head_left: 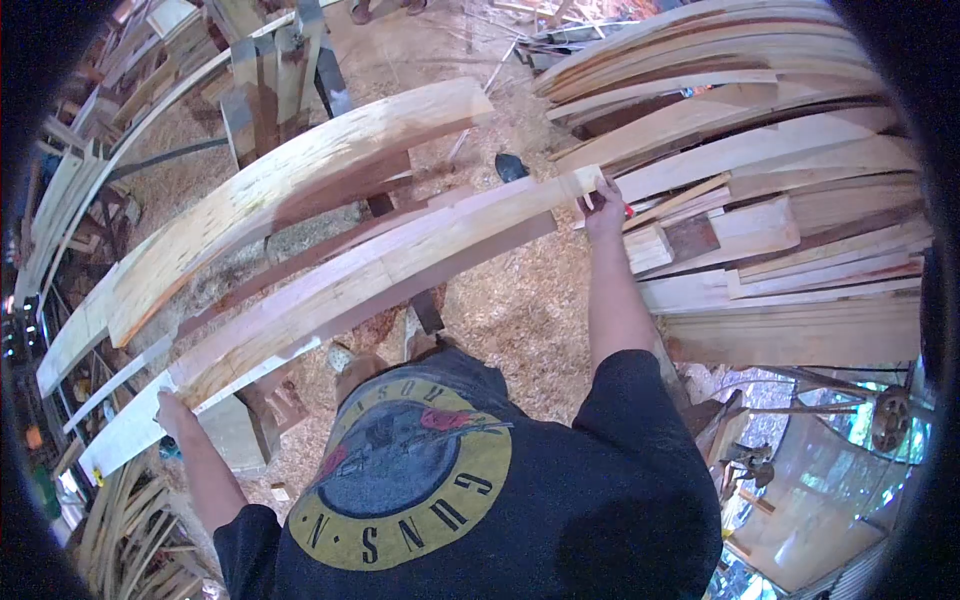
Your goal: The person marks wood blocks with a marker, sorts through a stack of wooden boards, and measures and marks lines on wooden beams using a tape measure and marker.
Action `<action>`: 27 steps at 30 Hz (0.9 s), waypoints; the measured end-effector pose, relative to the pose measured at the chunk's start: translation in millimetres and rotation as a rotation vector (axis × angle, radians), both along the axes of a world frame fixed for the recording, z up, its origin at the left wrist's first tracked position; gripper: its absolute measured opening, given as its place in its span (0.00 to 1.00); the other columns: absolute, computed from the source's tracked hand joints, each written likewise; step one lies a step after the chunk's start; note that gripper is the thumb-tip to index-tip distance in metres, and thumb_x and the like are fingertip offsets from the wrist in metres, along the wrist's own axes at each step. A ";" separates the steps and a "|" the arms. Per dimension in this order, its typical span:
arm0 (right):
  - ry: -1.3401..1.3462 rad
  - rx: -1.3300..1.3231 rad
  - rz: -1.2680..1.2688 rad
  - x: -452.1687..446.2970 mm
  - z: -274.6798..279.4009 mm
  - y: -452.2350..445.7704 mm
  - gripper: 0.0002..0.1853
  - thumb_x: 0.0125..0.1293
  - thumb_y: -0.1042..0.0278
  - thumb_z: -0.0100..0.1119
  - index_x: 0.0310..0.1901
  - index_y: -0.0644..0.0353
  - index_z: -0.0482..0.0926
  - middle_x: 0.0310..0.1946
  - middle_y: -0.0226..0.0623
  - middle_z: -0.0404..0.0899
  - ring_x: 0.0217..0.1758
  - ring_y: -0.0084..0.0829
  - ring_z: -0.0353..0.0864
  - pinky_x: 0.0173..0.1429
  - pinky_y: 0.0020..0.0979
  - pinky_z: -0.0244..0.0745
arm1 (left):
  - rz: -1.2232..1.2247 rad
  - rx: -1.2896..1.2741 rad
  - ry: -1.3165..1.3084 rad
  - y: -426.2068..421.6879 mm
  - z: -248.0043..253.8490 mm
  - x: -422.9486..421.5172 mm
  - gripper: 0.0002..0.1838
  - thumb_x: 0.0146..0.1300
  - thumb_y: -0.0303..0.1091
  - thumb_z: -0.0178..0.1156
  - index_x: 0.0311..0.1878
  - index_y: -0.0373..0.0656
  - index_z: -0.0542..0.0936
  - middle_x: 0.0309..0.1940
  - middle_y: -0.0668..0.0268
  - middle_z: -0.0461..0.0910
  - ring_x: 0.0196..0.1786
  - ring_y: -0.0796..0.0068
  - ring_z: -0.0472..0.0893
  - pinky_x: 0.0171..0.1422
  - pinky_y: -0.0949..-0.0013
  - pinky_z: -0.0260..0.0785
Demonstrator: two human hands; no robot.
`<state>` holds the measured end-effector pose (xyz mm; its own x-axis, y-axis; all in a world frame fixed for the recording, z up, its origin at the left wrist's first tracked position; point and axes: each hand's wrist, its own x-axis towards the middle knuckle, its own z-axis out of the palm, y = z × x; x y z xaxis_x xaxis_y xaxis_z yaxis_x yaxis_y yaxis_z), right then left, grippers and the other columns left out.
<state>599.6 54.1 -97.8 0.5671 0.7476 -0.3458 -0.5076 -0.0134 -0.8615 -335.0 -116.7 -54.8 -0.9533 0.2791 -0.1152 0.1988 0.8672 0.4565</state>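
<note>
A long, slightly curved wooden plank [390,265] lies across the view in front of my body, rising from lower left to upper right. At its right end, my right hand [604,207] has its fingers wrapped round the edge, with something small and red by the palm. My left hand [178,418] grips the plank near its left end, above a pale white board [125,428]. Beyond the plank lies a thicker curved timber [300,165] with a rough upper surface.
Stacks of curved boards [700,90] and cut planks [790,335] fill the right side. Wood shavings [510,300] cover the ground. Upright posts [265,95] stand at upper left, and thin strips [130,540] are piled at lower left. A dark object [510,167] lies beyond the plank.
</note>
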 end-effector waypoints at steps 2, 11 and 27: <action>0.005 -0.013 -0.048 -5.2 3.0 0.9 0.21 0.59 0.66 0.72 0.52 0.43 0.73 0.43 0.24 0.82 0.48 0.26 0.80 0.46 0.40 0.77 | 0.024 0.010 0.000 -0.8 -4.5 -5.7 0.38 0.62 0.53 0.57 0.55 0.18 0.77 0.52 0.40 0.82 0.52 0.48 0.82 0.59 0.54 0.72; 0.013 -0.036 -0.017 1.1 -3.1 3.4 0.18 0.58 0.64 0.71 0.49 0.41 0.77 0.42 0.20 0.83 0.48 0.24 0.80 0.50 0.42 0.77 | 0.029 0.029 -0.010 -3.2 -18.5 -20.1 0.37 0.64 0.56 0.52 0.53 0.23 0.79 0.53 0.39 0.82 0.54 0.45 0.82 0.61 0.51 0.69; 0.044 -0.023 -0.026 4.4 -12.2 3.4 0.23 0.58 0.66 0.72 0.52 0.42 0.72 0.45 0.23 0.81 0.52 0.27 0.79 0.54 0.45 0.73 | 0.027 -0.019 -0.038 -0.7 -5.1 -6.8 0.38 0.63 0.56 0.50 0.52 0.20 0.80 0.52 0.39 0.82 0.54 0.45 0.82 0.62 0.51 0.70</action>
<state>603.9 57.5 -110.0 0.5705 0.7243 -0.3872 -0.5451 -0.0186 -0.8381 -341.8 -117.4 -59.9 -0.9554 0.2507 -0.1561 0.1582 0.8807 0.4465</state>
